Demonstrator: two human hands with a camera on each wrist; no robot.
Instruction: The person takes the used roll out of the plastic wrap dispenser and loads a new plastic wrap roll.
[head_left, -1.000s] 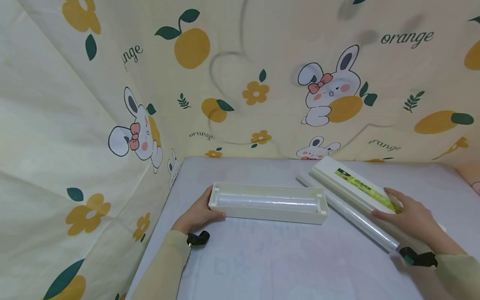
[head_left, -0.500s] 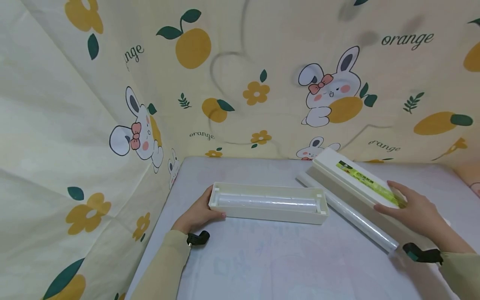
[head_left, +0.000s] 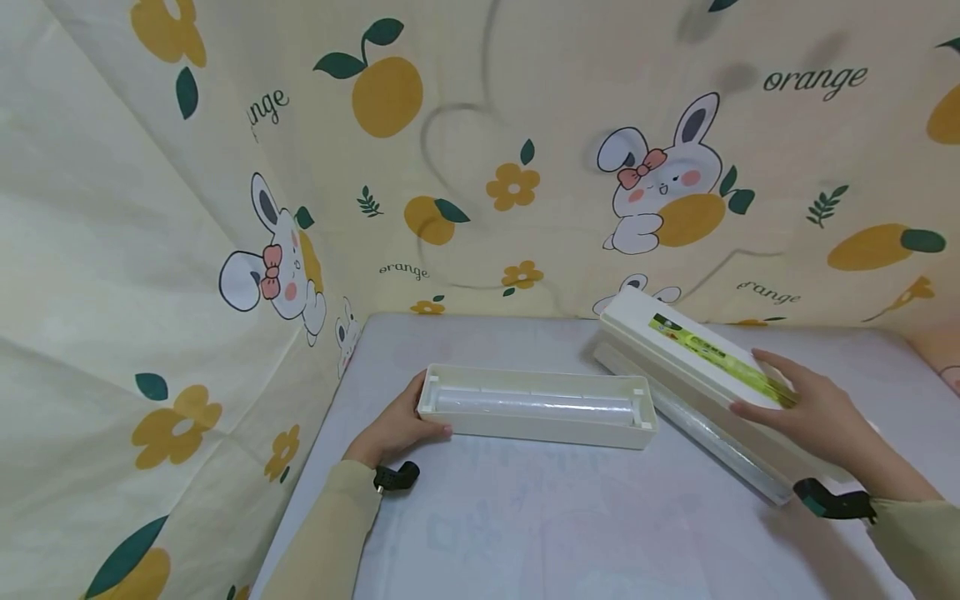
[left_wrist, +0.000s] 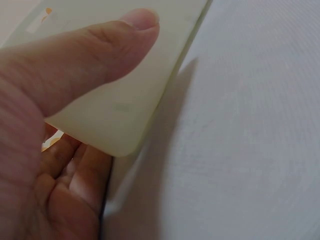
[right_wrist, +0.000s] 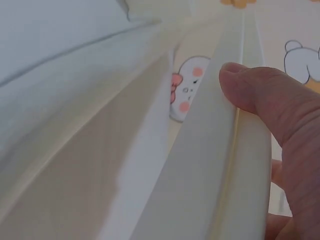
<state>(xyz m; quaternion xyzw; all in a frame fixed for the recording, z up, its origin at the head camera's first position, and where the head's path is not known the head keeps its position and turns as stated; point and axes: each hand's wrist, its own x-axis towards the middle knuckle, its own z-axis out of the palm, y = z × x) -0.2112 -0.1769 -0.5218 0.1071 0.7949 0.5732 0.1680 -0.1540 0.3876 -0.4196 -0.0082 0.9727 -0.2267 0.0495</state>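
An open cream-white box (head_left: 525, 429) lies lengthwise on the table, with a roll of clear plastic wrap (head_left: 532, 403) inside. My left hand (head_left: 395, 427) grips its left end, the thumb (left_wrist: 110, 55) flat on the front wall and the fingers behind. In my right hand (head_left: 813, 417) a long white lid (head_left: 637, 312) with a green label is held by its near right end. The thumb (right_wrist: 250, 87) presses one side of it in the right wrist view. Beneath the lid, a loose roll of plastic wrap (head_left: 731, 454) lies slantwise on the table, partly hidden.
A pale sheet covers the table (head_left: 555, 525). Close behind it hangs a curtain (head_left: 465, 167) printed with rabbits and oranges, which also runs along the left side. The loose roll lies right by the open box's right end.
My right hand has raised the lid off the table and shifted it left, so it overlaps more of the loose roll. My left hand and the open box have stayed still.
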